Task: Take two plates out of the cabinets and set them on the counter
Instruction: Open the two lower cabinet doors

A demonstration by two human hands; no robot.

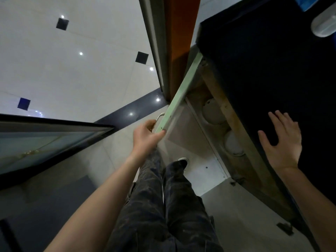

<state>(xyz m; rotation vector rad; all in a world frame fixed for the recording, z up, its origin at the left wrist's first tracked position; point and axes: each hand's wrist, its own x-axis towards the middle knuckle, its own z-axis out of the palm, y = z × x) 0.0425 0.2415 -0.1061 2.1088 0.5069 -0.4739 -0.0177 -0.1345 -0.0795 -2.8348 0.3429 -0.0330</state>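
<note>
Plates (213, 113) lie inside the open cabinet (234, 124), left hand (145, 136) gripping its door (183, 124).

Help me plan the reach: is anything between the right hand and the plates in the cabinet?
The counter: the right hand is above it, the plates below its edge. The door, held by the left hand, is open.

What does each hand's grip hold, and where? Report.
Left-hand grip holds the cabinet door by its metal handle. Right-hand grip holds nothing, open over the counter.
</note>
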